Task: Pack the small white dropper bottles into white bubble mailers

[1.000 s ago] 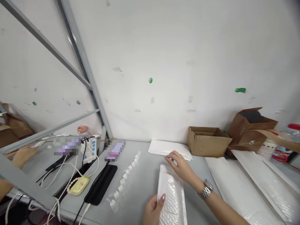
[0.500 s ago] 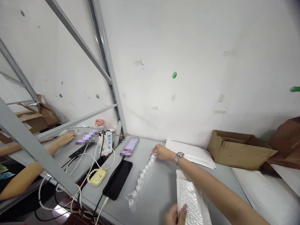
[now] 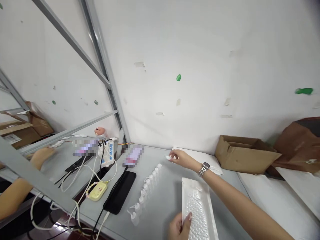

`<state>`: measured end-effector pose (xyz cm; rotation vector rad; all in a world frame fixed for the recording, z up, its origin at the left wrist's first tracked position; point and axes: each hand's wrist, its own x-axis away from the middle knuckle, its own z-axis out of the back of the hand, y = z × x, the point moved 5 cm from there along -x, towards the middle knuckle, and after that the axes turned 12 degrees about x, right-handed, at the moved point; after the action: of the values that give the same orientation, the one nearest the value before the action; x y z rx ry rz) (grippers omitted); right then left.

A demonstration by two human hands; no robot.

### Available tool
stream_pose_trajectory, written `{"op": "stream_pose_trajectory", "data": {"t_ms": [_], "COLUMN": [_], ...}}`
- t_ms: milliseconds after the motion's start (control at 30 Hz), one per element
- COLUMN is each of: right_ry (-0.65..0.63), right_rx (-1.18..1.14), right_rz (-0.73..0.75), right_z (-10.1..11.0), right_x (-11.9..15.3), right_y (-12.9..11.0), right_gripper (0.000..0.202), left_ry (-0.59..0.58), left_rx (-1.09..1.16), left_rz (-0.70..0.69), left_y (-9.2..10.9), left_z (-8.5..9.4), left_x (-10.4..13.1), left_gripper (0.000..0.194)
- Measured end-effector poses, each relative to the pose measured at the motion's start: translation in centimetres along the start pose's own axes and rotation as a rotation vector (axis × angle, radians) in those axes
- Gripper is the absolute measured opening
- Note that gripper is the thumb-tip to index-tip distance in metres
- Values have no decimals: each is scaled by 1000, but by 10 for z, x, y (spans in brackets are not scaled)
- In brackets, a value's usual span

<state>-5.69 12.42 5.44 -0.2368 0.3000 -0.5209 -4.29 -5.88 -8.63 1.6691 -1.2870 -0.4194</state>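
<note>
My right hand (image 3: 178,158), with a metal-banded watch on the wrist, pinches a small white bottle (image 3: 168,157) above the grey table, its tip pointing left. My left hand (image 3: 180,227) grips a white bubble mailer (image 3: 198,210) by its left side, thumb on top. Several small translucent bottles with white caps (image 3: 148,185) stand in a slanting row left of the mailer. A black phone (image 3: 120,191) with a cable lies to the left of that row.
White envelopes (image 3: 197,156) lie by the wall beside an open cardboard box (image 3: 246,155). More white mailers (image 3: 265,193) are at the right. Left are a power strip (image 3: 107,154), a yellow case (image 3: 98,191), cables, a shelf post and another person's arms (image 3: 18,196).
My right hand has lifted a small bottle from the far end of the row and moved it slightly right. The view has shifted a little; my left hand still holds the mailer.
</note>
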Motion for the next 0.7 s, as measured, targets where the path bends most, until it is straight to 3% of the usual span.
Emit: {"op": "stream_pose_trajectory", "data": {"t_ms": [100, 200, 267, 367, 467, 700], "right_ry": [96, 193, 264, 381, 461, 253], "right_rx": [-409, -750, -847, -800, -733, -803], "right_rz": [-133, -214, -252, -324, -387, -422], "right_z": [29, 40, 39, 32, 30, 23], "right_x": [46, 99, 130, 164, 181, 184], "right_y": [13, 22, 27, 34, 39, 42], "right_gripper": [42, 49, 46, 38, 32, 31], "left_ry": [1, 2, -37, -97, -91, -119], "left_rx": [15, 12, -2, -34, -85, -123], "left_rz": [11, 31, 63, 116, 157, 184], "left_y": [7, 18, 25, 29, 28, 29], "left_z": [0, -2, -9, -24, -36, -53], "left_x": [3, 6, 8, 12, 16, 21], "left_gripper": [67, 62, 57, 52, 52, 53]}}
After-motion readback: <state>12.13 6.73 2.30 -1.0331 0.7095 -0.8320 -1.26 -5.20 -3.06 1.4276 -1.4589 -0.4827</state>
